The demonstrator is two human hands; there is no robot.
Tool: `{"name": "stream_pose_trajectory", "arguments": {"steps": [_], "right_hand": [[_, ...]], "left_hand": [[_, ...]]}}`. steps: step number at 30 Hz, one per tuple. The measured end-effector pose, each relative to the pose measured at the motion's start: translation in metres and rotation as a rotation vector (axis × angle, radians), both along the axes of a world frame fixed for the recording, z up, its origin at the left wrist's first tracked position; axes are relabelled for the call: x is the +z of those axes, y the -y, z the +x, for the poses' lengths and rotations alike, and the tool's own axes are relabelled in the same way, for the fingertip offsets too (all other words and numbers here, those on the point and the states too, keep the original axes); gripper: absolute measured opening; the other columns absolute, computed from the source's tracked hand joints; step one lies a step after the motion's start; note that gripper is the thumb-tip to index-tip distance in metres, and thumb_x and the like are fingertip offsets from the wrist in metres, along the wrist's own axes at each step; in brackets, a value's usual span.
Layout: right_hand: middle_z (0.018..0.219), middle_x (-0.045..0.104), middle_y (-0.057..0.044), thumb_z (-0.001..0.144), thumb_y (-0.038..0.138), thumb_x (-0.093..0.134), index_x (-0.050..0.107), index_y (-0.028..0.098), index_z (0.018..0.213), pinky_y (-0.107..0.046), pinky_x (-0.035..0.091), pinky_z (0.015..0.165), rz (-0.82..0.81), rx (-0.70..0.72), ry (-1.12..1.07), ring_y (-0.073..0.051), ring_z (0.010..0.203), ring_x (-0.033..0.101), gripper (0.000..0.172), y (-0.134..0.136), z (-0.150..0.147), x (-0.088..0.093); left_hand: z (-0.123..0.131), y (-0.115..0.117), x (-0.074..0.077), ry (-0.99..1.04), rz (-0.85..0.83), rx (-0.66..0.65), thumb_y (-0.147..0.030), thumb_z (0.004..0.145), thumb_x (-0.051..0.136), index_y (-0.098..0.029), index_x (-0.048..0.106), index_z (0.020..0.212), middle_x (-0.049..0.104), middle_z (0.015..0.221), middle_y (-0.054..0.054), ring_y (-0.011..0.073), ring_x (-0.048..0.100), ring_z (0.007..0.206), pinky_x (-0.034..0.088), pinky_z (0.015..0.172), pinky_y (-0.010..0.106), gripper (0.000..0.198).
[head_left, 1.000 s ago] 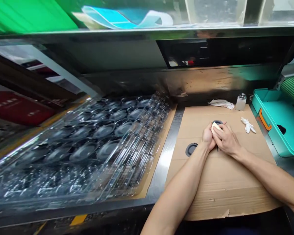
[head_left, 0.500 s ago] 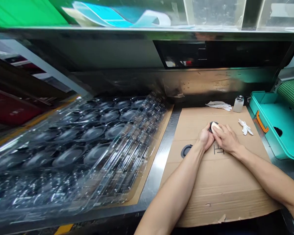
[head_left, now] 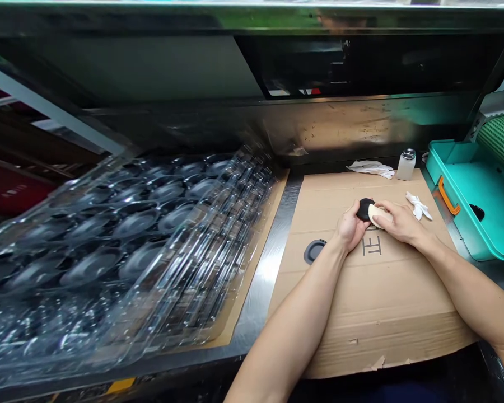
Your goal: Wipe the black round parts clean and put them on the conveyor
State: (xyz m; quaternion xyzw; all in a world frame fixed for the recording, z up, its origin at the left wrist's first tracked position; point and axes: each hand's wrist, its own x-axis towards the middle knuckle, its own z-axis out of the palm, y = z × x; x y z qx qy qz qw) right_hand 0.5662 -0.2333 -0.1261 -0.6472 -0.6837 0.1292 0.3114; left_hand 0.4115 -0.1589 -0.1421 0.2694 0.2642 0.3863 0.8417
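Note:
Over a cardboard sheet (head_left: 340, 313), my left hand (head_left: 349, 228) is closed on a round black disc-shaped part (head_left: 364, 209). My right hand (head_left: 401, 223) grips a cream-white pad (head_left: 381, 217), which looks like a sponge or folded cloth, against the part's right side. The pad covers some of the part. A second dark round part (head_left: 313, 251), with a small tab, lies on the cardboard left of my left forearm, which partly hides it. Black marker strokes (head_left: 372, 245) show on the cardboard just below my hands.
Stacked clear plastic trays (head_left: 218, 246) holding many black round parts (head_left: 138, 224) fill the left side. White gloves (head_left: 372, 168), another crumpled white glove (head_left: 419, 206) and a pump bottle (head_left: 406, 164) sit behind my hands. A teal bin (head_left: 491, 249) with an orange handle stands right.
The pad has slid to the right on the black part, so more of the part shows. My right hand has shifted slightly right with it. The camera view has tilted down.

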Motion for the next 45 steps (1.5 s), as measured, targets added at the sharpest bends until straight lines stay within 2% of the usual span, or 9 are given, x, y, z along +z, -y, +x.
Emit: {"name": "stream_pose_trajectory", "arguments": {"steps": [9, 13, 17, 21, 25, 27, 32, 36, 45], "right_hand": [[0.091, 0.075, -0.003, 0.09, 0.044, 0.061, 0.071, 0.018, 0.103, -0.028, 0.049, 0.071, -0.046, 0.019, -0.388, -0.018, 0.081, 0.067, 0.03, -0.011, -0.014, 0.0], [0.078, 0.072, -0.001, 0.085, 0.041, 0.064, 0.074, 0.019, 0.091, -0.027, 0.044, 0.066, -0.153, 0.046, -0.204, -0.018, 0.072, 0.063, 0.024, -0.008, -0.003, 0.005], [0.089, 0.076, -0.005, 0.092, 0.037, 0.057, 0.073, 0.021, 0.104, -0.03, 0.046, 0.074, 0.037, -0.236, 0.01, -0.022, 0.081, 0.068, 0.025, -0.007, 0.001, 0.007], [0.101, 0.077, -0.005, 0.099, 0.039, 0.051, 0.068, 0.024, 0.112, -0.029, 0.047, 0.077, 0.083, -0.09, 0.071, -0.022, 0.089, 0.071, 0.026, -0.01, -0.013, 0.002], [0.101, 0.076, -0.01, 0.103, 0.037, 0.045, 0.065, 0.022, 0.113, -0.031, 0.045, 0.072, 0.074, -0.254, 0.226, -0.026, 0.087, 0.07, 0.028, -0.011, -0.02, -0.002], [0.105, 0.076, -0.01, 0.103, 0.037, 0.044, 0.064, 0.023, 0.115, -0.031, 0.045, 0.072, 0.061, -0.206, 0.271, -0.026, 0.09, 0.07, 0.027, -0.01, -0.022, -0.002], [0.108, 0.076, -0.011, 0.105, 0.038, 0.042, 0.063, 0.023, 0.114, -0.031, 0.045, 0.072, 0.04, -0.235, 0.284, -0.025, 0.089, 0.07, 0.027, -0.01, -0.024, -0.002], [0.115, 0.075, -0.01, 0.105, 0.038, 0.044, 0.062, 0.023, 0.118, -0.032, 0.048, 0.077, 0.049, -0.165, 0.238, -0.026, 0.098, 0.07, 0.027, -0.012, -0.026, -0.002], [0.11, 0.077, -0.01, 0.103, 0.039, 0.046, 0.066, 0.024, 0.119, -0.033, 0.048, 0.079, 0.067, -0.299, 0.209, -0.027, 0.098, 0.07, 0.029, -0.017, -0.012, 0.003]], "left_hand": [[0.006, 0.006, -0.004, 0.003, 0.115, 0.014, -0.034, 0.101, 0.06, -0.011, 0.073, 0.107, 0.077, 0.108, 0.014, 0.0263, 0.07, 0.117, 0.049, 0.109, 0.039, 0.028], [0.005, 0.007, -0.003, -0.009, 0.104, 0.013, -0.037, 0.1, 0.061, -0.01, 0.073, 0.1, 0.078, 0.103, 0.014, 0.0266, 0.072, 0.113, 0.051, 0.107, 0.041, 0.029], [0.008, 0.007, -0.005, -0.062, 0.076, 0.008, -0.032, 0.105, 0.05, -0.01, 0.071, 0.094, 0.078, 0.093, 0.013, 0.0229, 0.074, 0.102, 0.054, 0.105, 0.043, 0.033], [0.01, 0.005, -0.006, -0.043, 0.014, 0.02, -0.029, 0.106, 0.047, -0.009, 0.07, 0.093, 0.077, 0.091, 0.014, 0.0229, 0.075, 0.1, 0.056, 0.103, 0.043, 0.033], [0.009, 0.004, -0.004, -0.05, -0.031, 0.022, -0.029, 0.108, 0.042, -0.009, 0.069, 0.093, 0.077, 0.089, 0.013, 0.0216, 0.075, 0.094, 0.058, 0.102, 0.045, 0.037], [0.009, 0.004, -0.004, -0.045, -0.035, 0.032, -0.027, 0.108, 0.042, -0.01, 0.069, 0.09, 0.077, 0.086, 0.011, 0.0206, 0.075, 0.094, 0.058, 0.102, 0.043, 0.036], [0.008, 0.004, -0.004, -0.039, -0.038, 0.036, -0.029, 0.108, 0.043, -0.011, 0.07, 0.092, 0.078, 0.09, 0.012, 0.0213, 0.075, 0.097, 0.058, 0.101, 0.043, 0.036], [0.007, 0.004, -0.004, -0.038, 0.004, 0.033, -0.026, 0.106, 0.046, -0.011, 0.07, 0.089, 0.077, 0.088, 0.011, 0.0216, 0.075, 0.099, 0.057, 0.103, 0.042, 0.033], [0.006, 0.007, -0.008, -0.061, 0.055, -0.02, -0.03, 0.106, 0.048, -0.009, 0.072, 0.09, 0.078, 0.087, 0.013, 0.0214, 0.075, 0.085, 0.059, 0.095, 0.043, 0.036]]}}
